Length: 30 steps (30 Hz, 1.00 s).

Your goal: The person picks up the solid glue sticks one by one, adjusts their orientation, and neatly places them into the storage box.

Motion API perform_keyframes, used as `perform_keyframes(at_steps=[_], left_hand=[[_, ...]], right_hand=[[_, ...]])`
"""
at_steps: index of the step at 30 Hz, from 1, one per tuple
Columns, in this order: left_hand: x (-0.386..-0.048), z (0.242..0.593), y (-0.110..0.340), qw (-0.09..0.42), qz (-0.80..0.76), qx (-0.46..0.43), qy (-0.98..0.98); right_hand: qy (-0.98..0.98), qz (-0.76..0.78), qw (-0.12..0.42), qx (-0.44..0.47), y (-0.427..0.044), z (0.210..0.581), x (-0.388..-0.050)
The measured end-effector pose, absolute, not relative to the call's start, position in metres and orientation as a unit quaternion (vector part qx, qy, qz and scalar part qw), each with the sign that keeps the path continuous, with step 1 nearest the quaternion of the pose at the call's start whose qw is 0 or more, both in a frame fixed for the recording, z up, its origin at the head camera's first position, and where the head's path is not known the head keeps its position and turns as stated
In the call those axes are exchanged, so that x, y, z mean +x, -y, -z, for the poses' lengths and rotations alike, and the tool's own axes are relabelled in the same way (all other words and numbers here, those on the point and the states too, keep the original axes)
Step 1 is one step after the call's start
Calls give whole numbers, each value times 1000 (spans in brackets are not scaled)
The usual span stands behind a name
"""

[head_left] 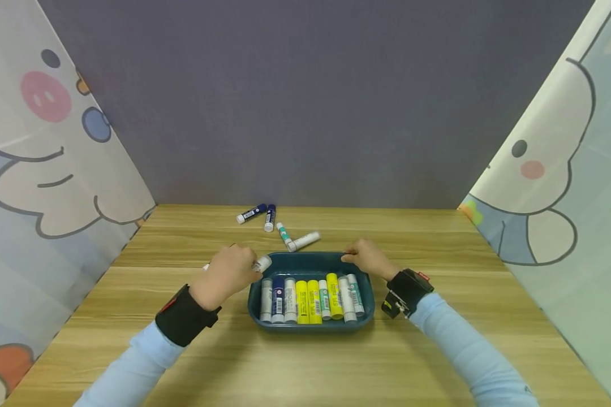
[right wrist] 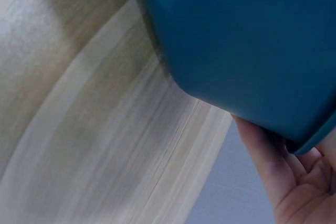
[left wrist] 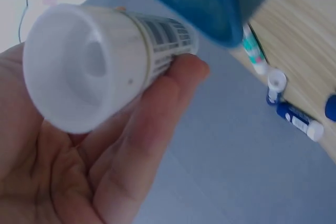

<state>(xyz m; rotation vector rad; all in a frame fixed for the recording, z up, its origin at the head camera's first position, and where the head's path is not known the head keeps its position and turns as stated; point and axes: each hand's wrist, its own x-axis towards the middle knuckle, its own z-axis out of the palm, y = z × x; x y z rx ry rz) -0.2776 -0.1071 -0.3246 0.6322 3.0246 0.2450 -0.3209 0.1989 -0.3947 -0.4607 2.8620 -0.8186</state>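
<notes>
Head view: holding a white stick [head_left: 263, 263] with the left hand [head_left: 226, 277], near the back left corner of the blue box [head_left: 313, 329], with wide table [head_left: 305, 370] around. Left wrist: curling fingers [left wrist: 157, 111] round the stick. Right wrist: pinching the box's edge with the right hand [right wrist: 302, 198].

Tray [head_left: 310, 328] teal; held tube [left wrist: 115, 59] white; table [head_left: 438, 350] wood-grained

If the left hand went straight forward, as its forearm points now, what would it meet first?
Probably the tray at its far left corner, near the tube the left hand holds. Height is unclear: if above the rim, it might instead reach the loose white tube beyond.
</notes>
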Motion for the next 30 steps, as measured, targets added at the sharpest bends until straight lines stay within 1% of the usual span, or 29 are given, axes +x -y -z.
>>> perform_keyframes(at_steps=[8,14,16,23,30], left_hand=[[-274,341,86,53,-63,204,-976],[-271,350,76,63,-56,211,-974],[-270,353,74,62,-46,212,-974],[-267,359,69,31,-29,209,-977],[-262,362,67,43,-21,202,-978]], right_hand=[[-945,279,66,-160,-202,397,-322],[-943,284,72,-160,-202,398,-323],[-942,285,72,-161,-202,398,-323],[-943,285,71,-158,-201,395,-321],[-944,282,67,-160,-202,396,-321]])
